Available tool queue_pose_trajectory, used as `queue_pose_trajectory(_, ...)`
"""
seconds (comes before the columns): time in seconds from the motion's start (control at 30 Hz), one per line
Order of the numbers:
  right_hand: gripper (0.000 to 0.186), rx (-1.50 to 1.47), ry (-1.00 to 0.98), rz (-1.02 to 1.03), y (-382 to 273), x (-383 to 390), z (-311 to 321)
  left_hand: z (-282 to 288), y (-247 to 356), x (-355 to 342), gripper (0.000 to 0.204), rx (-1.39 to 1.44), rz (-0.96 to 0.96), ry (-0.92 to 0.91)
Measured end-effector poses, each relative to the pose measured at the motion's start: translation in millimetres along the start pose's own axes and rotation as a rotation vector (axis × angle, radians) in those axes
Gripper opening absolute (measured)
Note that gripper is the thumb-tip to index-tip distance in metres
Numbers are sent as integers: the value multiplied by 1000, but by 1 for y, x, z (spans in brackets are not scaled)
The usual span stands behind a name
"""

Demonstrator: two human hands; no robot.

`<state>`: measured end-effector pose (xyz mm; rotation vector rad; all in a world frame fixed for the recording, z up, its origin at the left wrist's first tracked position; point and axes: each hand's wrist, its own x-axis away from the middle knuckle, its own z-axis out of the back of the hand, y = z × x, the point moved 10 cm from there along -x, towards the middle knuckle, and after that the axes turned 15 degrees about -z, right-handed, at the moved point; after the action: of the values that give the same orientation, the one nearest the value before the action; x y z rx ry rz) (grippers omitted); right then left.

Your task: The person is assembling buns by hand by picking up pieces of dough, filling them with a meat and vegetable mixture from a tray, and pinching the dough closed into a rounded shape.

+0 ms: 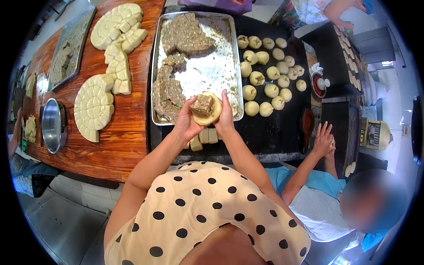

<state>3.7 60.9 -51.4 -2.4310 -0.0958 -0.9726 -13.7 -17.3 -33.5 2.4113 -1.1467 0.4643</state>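
Between my two hands sits a flattened round of pale dough with a lump of brown, speckled filling on it. My left hand cups the dough from the left, fingers curled round its edge. On the other side my right hand holds the right edge, its fingers pointing away from me. Both are over the near edge of a metal tray that carries a large slab of filling and smaller broken heaps. Cut dough pieces lie just below my hands, partly hidden by my wrists.
Several filled dough balls stand right of the tray on the black table. Cut dough rounds, a metal bowl and another filling tray occupy the wooden table. A co-worker's hands work at the right.
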Motion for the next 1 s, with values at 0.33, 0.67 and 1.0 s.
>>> queue_pose_trajectory(0.33,44,208,208,295,-22,28,14,-16,-8,7,40,-333,-85,-66)
queue_pose_trajectory(0.67,44,445,259,513,-48,49,6,-38,-10,10,34,-326,-99,-57)
queue_pose_trajectory(1.0,41,197,136,421,-45,48,9,-42,-11,15,42,-422,-29,-43)
